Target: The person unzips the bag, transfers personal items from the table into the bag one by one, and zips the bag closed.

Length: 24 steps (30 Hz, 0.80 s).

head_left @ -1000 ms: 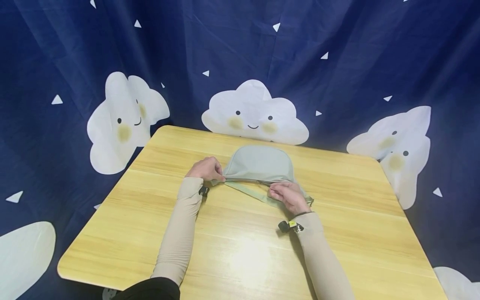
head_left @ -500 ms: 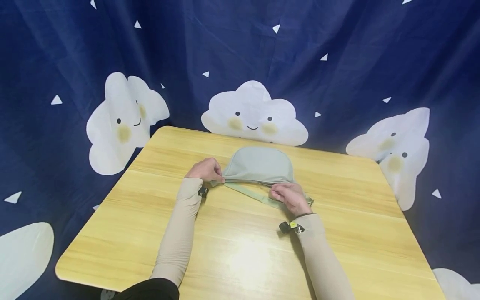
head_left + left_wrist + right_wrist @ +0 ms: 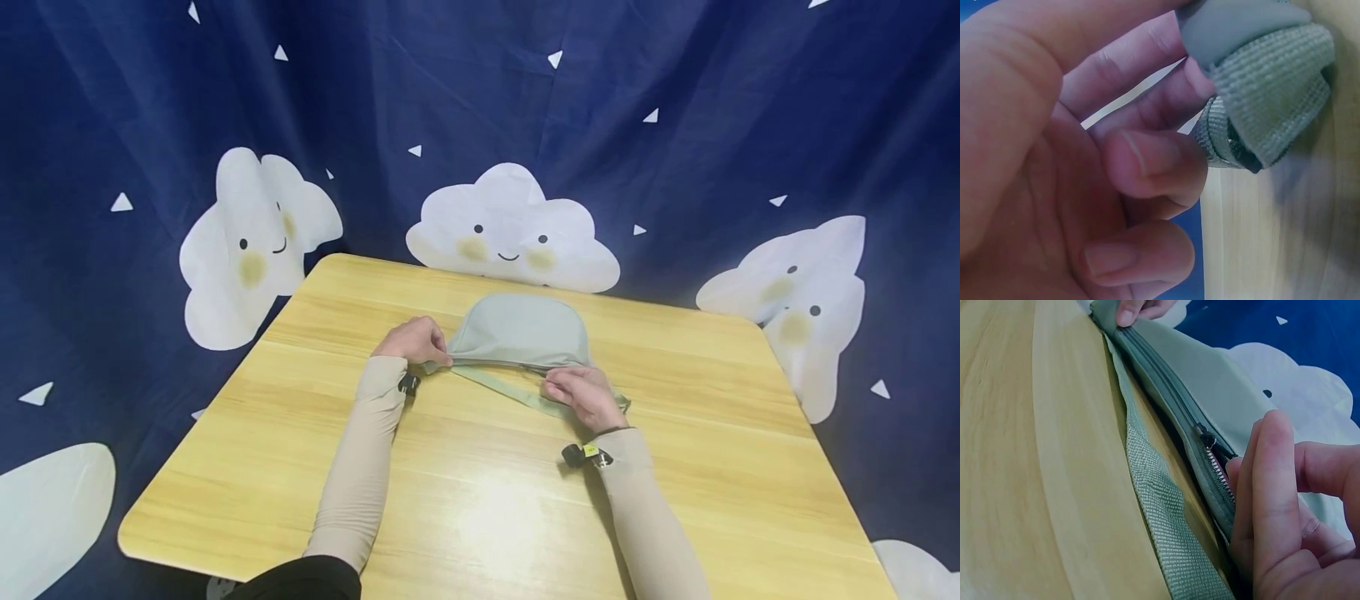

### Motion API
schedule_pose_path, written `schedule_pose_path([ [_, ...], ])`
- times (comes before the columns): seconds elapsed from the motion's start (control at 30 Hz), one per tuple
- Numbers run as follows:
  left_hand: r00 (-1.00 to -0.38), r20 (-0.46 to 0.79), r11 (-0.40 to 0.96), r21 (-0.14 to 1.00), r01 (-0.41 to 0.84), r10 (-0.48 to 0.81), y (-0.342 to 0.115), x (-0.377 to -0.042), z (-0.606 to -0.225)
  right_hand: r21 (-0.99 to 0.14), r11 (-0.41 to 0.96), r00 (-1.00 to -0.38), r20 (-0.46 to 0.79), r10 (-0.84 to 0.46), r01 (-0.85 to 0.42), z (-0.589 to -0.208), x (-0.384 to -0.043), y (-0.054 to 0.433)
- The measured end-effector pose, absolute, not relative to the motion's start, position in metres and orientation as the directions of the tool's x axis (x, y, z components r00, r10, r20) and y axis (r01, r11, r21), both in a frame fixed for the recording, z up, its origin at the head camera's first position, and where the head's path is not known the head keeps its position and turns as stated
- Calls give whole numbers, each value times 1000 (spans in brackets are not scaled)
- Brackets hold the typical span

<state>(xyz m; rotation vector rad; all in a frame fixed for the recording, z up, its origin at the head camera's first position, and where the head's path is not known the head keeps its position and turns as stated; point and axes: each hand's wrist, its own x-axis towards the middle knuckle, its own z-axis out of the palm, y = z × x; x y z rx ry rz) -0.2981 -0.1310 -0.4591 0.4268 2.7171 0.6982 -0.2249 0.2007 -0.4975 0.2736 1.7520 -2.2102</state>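
A pale grey-green waist bag (image 3: 525, 327) lies on the table with its zipped edge toward me. My left hand (image 3: 415, 340) pinches the bag's left end between thumb and fingers; webbing (image 3: 1279, 87) loops beside them in the left wrist view. At the bag's right part, my right hand (image 3: 588, 396) pinches the dark pull of the zipper slider (image 3: 1207, 439). The zipper (image 3: 1163, 372) is joined from the left end up to the slider, and parted teeth show beyond it. The fingertips partly cover the pull.
A green webbing strap (image 3: 510, 390) lies on the wooden table (image 3: 480, 483) along the bag's near side, with its buckle end (image 3: 622, 403) past my right hand. Behind the table hangs a dark blue curtain (image 3: 360, 100) printed with clouds.
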Motion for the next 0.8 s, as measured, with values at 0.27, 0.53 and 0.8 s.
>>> schedule_pose_path([
  [0.27, -910, -215, 839, 503, 207, 353, -131, -297, -461, -914, -208, -936, -329, -126, 349, -498, -225, 202],
  [0.53, -908, -215, 838, 502, 213, 359, -131, -297, -460, -911, -218, -935, -331, -125, 351, -498, -225, 203],
  [0.8, -906, -218, 837, 504, 213, 362, -130, -298, -460, -907, -231, -935, -333, -122, 353, -497, -225, 204],
])
